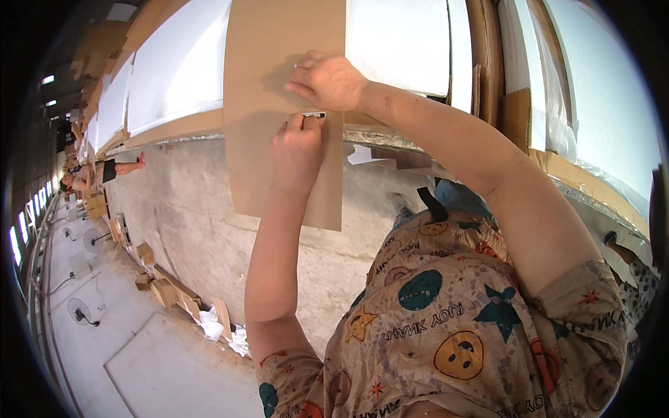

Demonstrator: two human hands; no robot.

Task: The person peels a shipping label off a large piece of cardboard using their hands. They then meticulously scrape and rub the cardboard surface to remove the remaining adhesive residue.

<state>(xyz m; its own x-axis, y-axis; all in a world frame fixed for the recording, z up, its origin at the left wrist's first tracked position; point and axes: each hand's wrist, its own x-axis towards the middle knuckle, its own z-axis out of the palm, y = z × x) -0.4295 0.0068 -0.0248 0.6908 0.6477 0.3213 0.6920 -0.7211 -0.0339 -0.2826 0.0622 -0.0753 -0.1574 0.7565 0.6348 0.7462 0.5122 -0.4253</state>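
Observation:
A long brown sheet of paper or thin board [282, 31] lies over a pale work surface and hangs past its front edge. Over the sheet, my left hand [297, 149] is curled into a fist, its fingertips closed on a small white strip [314, 114] with a black end. Most of that strip is hidden under the fingers. Just above and to the right is my right hand [326, 78], with loosely bent fingers and the thumb a little apart, low over the sheet. A tiny white spot shows at one of its fingertips; what it is, I cannot tell.
White panels [177, 68] flank the sheet, with cardboard edging [517, 120] at the right. Wood pieces [164, 292] and white scraps lie on the floor; fans [81, 312] stand farther off. A person [86, 177] is at the far left, and another [640, 282] at the right edge.

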